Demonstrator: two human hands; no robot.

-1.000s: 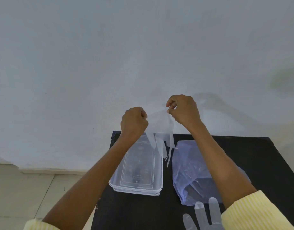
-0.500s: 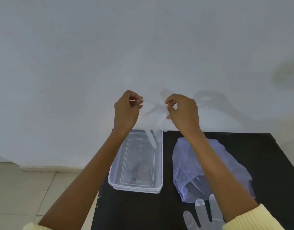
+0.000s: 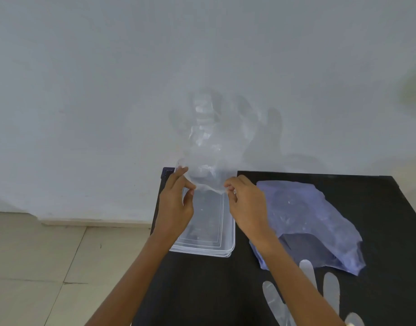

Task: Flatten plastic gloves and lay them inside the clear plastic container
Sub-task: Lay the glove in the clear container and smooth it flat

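Observation:
A clear plastic glove [image 3: 208,147] billows upward in the air above the far end of the clear plastic container [image 3: 222,245], its fingers pointing up against the white wall. My left hand [image 3: 176,203] pinches the left corner of its cuff and my right hand [image 3: 247,205] pinches the right corner. Both hands hover over the container, which stands on the left part of the black table [image 3: 202,290]. Another clear glove [image 3: 319,295] lies flat on the table near the front, partly under my right forearm.
A crumpled bluish plastic bag [image 3: 315,222] lies on the table right of the container. The table's left edge runs beside the tiled floor [image 3: 37,267]. A white wall [image 3: 108,90] rises just behind the table.
The glove hung fingers-down from my raised hands; now both hands have dropped toward the container and the glove has flipped up, puffed with air, fingers pointing upward.

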